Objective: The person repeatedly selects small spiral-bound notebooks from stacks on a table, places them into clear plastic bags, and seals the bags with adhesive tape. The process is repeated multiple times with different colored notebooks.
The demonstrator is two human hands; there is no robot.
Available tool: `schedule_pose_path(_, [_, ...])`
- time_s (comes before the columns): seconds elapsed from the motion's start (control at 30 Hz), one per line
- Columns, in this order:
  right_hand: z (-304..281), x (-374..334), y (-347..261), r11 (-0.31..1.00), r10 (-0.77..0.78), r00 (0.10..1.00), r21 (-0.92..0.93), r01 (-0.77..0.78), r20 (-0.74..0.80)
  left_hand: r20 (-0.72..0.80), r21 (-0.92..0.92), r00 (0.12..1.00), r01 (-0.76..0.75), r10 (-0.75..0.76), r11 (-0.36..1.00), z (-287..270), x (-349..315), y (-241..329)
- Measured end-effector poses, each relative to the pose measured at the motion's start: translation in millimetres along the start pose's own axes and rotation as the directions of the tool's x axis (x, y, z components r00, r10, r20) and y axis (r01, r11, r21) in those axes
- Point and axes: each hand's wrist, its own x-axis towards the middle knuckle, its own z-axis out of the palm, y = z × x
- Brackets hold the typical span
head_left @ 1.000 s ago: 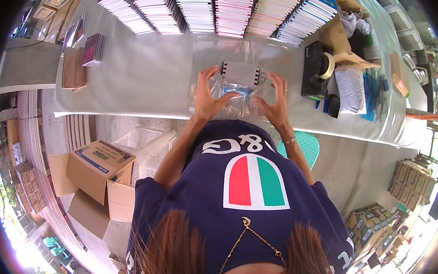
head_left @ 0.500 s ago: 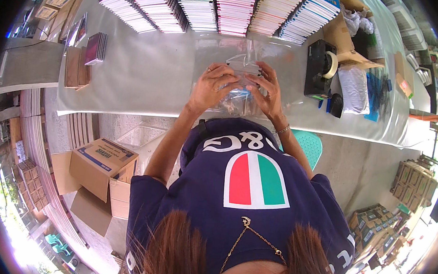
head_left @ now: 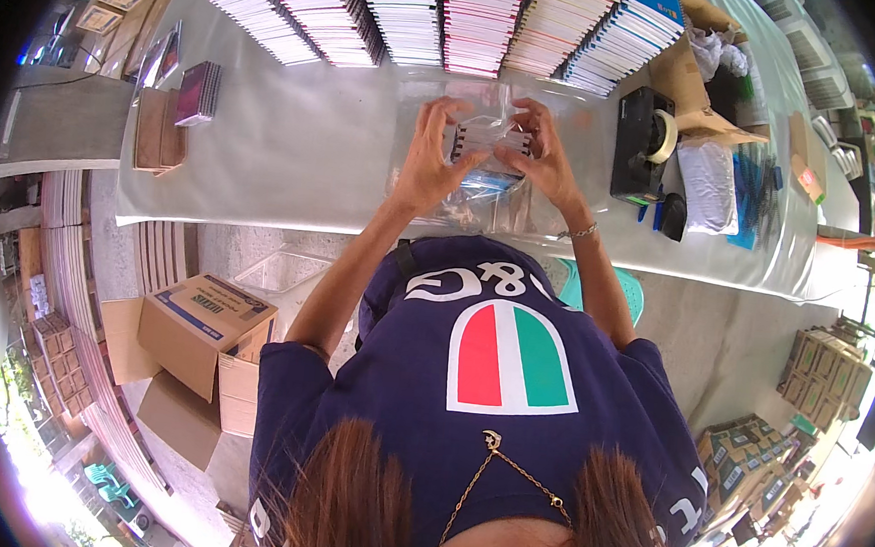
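Between my hands on the table is a small stack of spiral notebooks (head_left: 493,140), with black coils showing along its sides and a blue edge toward me. Clear plastic film (head_left: 472,207) lies loosely over and around it. My left hand (head_left: 432,161) curves round the left side, its thumb against the stack's near part and its fingers bent at the far left corner. On the other side my right hand (head_left: 546,165) grips likewise, thumb on the near right and fingers over the far right corner. Fingertips are partly hidden by the shiny film.
Tall rows of spiral notebooks (head_left: 483,26) line the table's far side. At right are a black tape dispenser (head_left: 638,145), a white pouch (head_left: 708,190) and an opened carton (head_left: 682,83). A purple notebook (head_left: 198,93) lies at left. An open cardboard box (head_left: 193,334) stands below the table's left.
My fingers have spread from over the middle of the stack out to its sides and far corners. More of the coils now shows between my hands.
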Motion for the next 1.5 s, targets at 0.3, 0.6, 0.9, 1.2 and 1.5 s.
schedule_pose_path(0.3, [-1.6,-0.9,6.8,0.995,0.067,0.995,0.068,-0.073,0.075,0.428,-0.405,0.862,0.453,-0.273,0.794,-3.5,9.4,-18.3])
schedule_pose_path(0.6, [10.7,-6.5,2.7,0.998,-0.033,0.998,0.052,0.036,-0.049,0.311,-0.271,0.936,0.252,-0.163,0.929,-2.6,14.9,-18.2])
schedule_pose_path(0.9, [14.0,-8.9,13.7,0.994,-0.086,0.986,0.059,0.095,-0.142,0.291,-0.039,0.954,-0.056,0.065,0.998,-3.7,27.2,10.2])
schedule_pose_path(1.2, [19.5,-11.5,1.0,0.996,-0.002,0.989,0.092,0.016,-0.149,0.231,-0.207,0.967,-0.061,0.109,0.976,5.7,36.2,10.7])
schedule_pose_path(1.5, [20.3,-13.0,-3.1,0.997,-0.010,0.987,0.072,0.022,-0.158,0.277,-0.051,0.957,-0.069,0.080,0.996,-1.8,48.6,34.6])
